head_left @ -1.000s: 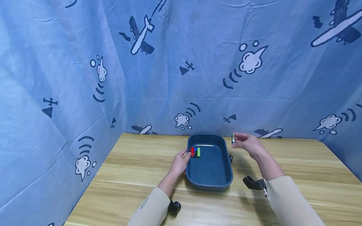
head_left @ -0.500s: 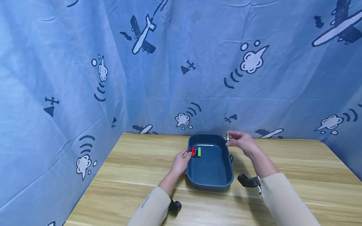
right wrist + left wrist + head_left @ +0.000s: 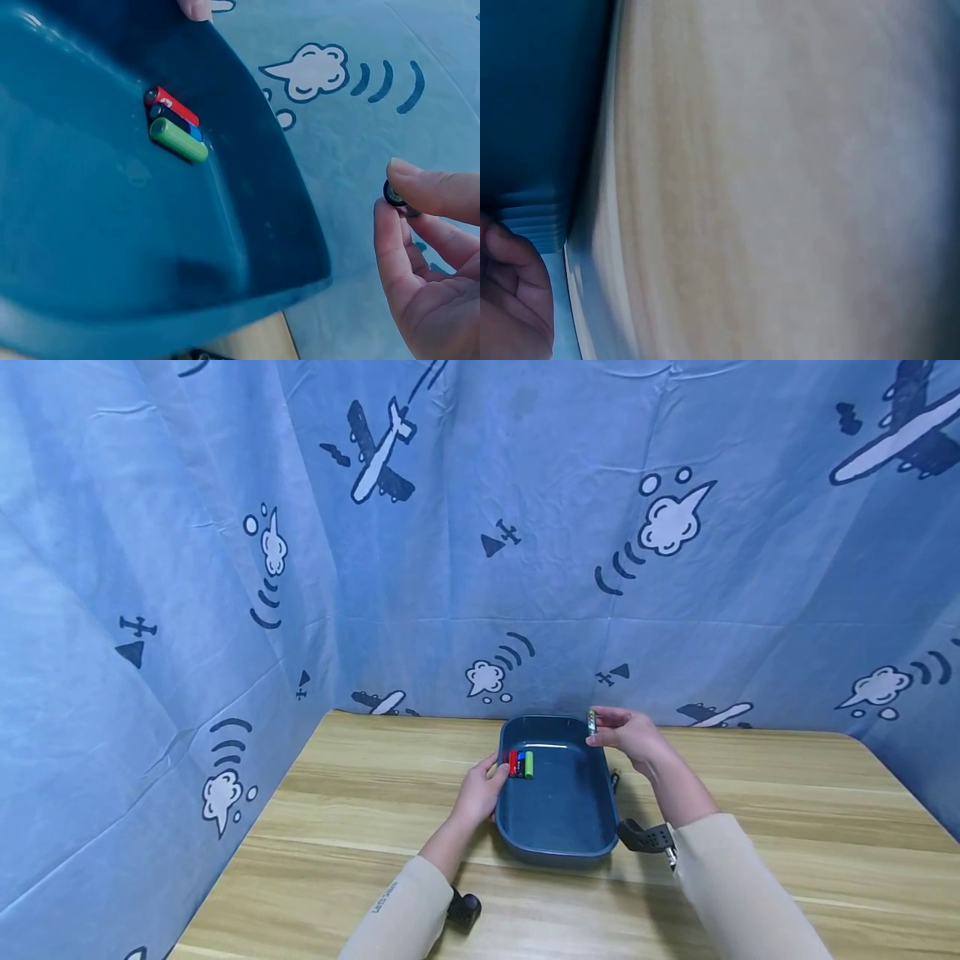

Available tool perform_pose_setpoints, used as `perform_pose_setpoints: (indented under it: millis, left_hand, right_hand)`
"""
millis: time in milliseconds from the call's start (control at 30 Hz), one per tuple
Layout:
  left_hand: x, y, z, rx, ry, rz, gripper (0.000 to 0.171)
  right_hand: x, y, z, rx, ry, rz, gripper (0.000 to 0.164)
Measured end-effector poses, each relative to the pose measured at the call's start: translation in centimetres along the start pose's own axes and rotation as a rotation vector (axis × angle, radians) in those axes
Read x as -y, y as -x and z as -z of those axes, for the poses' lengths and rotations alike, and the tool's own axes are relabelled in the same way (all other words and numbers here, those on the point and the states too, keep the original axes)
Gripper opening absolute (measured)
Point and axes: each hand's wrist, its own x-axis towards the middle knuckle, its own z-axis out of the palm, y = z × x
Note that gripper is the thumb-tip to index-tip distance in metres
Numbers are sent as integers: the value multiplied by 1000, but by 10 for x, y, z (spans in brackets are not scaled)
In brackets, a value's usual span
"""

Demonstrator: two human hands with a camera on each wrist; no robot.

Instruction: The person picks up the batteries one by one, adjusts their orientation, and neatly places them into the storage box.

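A dark blue plastic basin (image 3: 558, 810) stands on the table. My left hand (image 3: 478, 789) grips its left rim, thumb over the edge; the left wrist view shows curled fingers (image 3: 529, 277) by the outer wall. Inside, three batteries lie side by side near that rim: a red battery (image 3: 177, 105), a black and blue battery (image 3: 178, 121) and a green battery (image 3: 180, 140). Over the basin's far right corner, my right hand (image 3: 637, 739) pinches a battery with a green and dark wrapper (image 3: 592, 722) between thumb and fingertips, held upright in the head view.
Just outside the basin's right wall a dark battery (image 3: 615, 781) lies on the wooden table (image 3: 787, 827). A blue cloth (image 3: 555, 568) printed with airplanes hangs behind and at the sides. Black wrist mounts (image 3: 645, 837) stick out from both sleeves.
My right hand has moved left with the pinched battery, from beside the basin to above its far right corner. The left hand and the batteries in the basin have stayed in place.
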Motion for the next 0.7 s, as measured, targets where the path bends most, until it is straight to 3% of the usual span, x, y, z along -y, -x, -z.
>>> perform_pose_setpoints:
  millis: [700]
  left_hand:
    - [1,0,0,4,18,-4,46]
  right_hand:
    - [-2,-13,-35,18,-155,-39,64]
